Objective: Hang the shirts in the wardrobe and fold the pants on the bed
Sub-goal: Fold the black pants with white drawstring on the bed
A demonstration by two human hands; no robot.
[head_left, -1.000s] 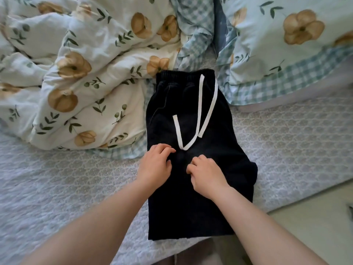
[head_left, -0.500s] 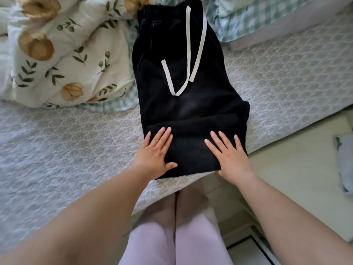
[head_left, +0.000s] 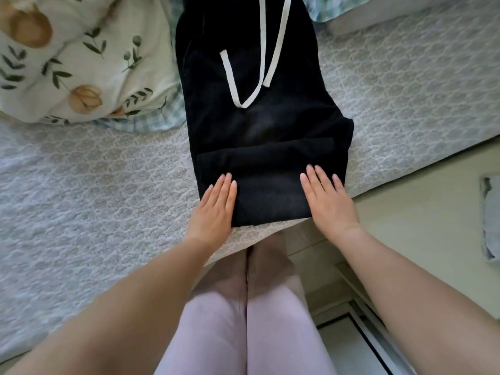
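Black pants [head_left: 259,131] with a white drawstring [head_left: 259,58] lie folded on the bed [head_left: 94,185], their near fold at the bed's edge. My left hand [head_left: 215,209] lies flat on the near left corner of the pants, fingers straight and together. My right hand [head_left: 328,201] lies flat on the near right corner, fingers slightly spread. Neither hand grips the cloth. The waistband runs out of the top of the frame.
A floral duvet [head_left: 81,63] is bunched at the upper left, touching the pants' left side. A checked pillow edge [head_left: 322,9] shows at the top right. The floor [head_left: 419,212] lies to the right, with a pale cloth item [head_left: 489,220] at the right edge. My legs stand against the bed.
My hands went from pinching the pants' middle to lying flat on the near fold, whose lower part is now folded up. The view tilted downward.
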